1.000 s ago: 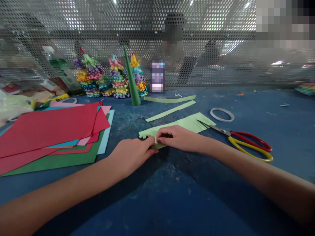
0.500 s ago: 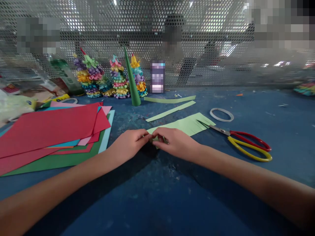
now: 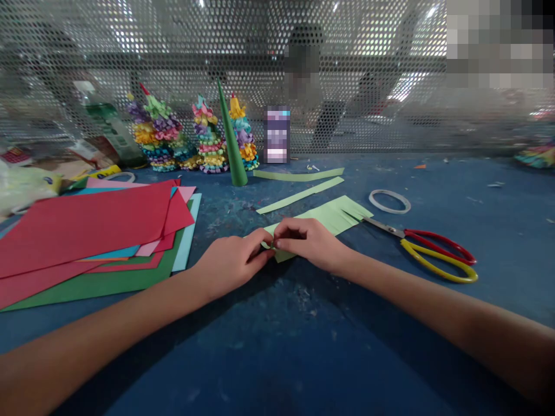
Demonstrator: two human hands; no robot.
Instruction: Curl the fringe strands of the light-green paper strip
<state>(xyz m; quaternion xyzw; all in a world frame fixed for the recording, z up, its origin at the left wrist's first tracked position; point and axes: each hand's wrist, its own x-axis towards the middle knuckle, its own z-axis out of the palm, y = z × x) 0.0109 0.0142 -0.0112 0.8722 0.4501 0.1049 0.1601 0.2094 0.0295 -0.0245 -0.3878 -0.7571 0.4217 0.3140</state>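
Observation:
A light green sheet of paper (image 3: 323,216), slit into strips along one edge, lies on the blue table in front of me. My left hand (image 3: 234,260) pinches the sheet's left end between thumb and fingers. Fingertip to fingertip with it, my right hand (image 3: 306,242) is closed on the same end. A small curl of the paper shows between the fingers; the rest of the grip is hidden. Scissors (image 3: 399,233) with red and yellow handles lie beside the sheet, their tips at its right end. Two loose light green strips (image 3: 301,195) lie behind it.
Coloured paper sheets (image 3: 95,225) are stacked at the left. Behind stand a green paper cone (image 3: 233,144), several frilled paper trees (image 3: 210,138), a phone (image 3: 277,136) and a green bottle (image 3: 110,130). A tape roll (image 3: 389,201) lies at the right, before a perforated metal screen (image 3: 195,69).
My fingertips have shifted slightly right and curled the paper's end. The sheet has slid a little left, so the scissor blades overlap it less.

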